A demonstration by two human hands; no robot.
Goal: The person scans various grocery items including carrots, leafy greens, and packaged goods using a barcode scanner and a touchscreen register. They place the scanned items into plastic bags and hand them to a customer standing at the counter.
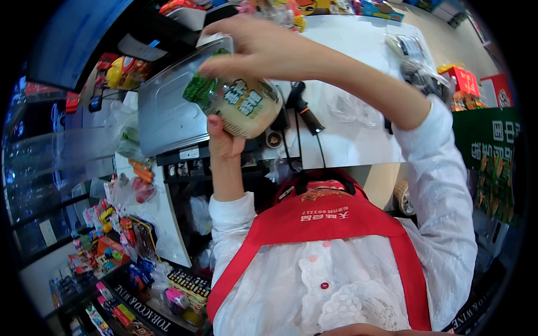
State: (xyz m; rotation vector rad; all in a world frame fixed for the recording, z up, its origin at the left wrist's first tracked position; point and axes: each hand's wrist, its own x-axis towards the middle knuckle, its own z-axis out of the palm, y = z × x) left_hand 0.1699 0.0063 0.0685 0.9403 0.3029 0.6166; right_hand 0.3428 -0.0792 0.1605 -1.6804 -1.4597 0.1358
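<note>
I hold a round tub (246,103) with a green and cream printed wrapper in both hands, raised above the white counter (358,84) and clear of it. My left hand (224,140) supports it from below, thumb and fingers closed against its lower side. My right hand (263,47) lies over its top, fingers curled down around the upper rim; the arm in the white sleeve (443,168) crosses above the counter to reach it. The tub is tilted, its printed side towards me. It hangs in front of a grey flat screen (162,106) that stands at the counter's left edge. A black handheld scanner (302,109) on its cord lies on the counter just right of the tub, apart from it. Clear plastic bags (414,61) with dark contents lie towards the counter's far right corner. Shelves of small coloured packets (112,246) run below the left edge. I wear a red apron (330,224) over the white blouse. Judged from this: the tub is picked up and firmly held, not yet set down; whether its lid has been opened I cannot tell, the right hand covers it.
</note>
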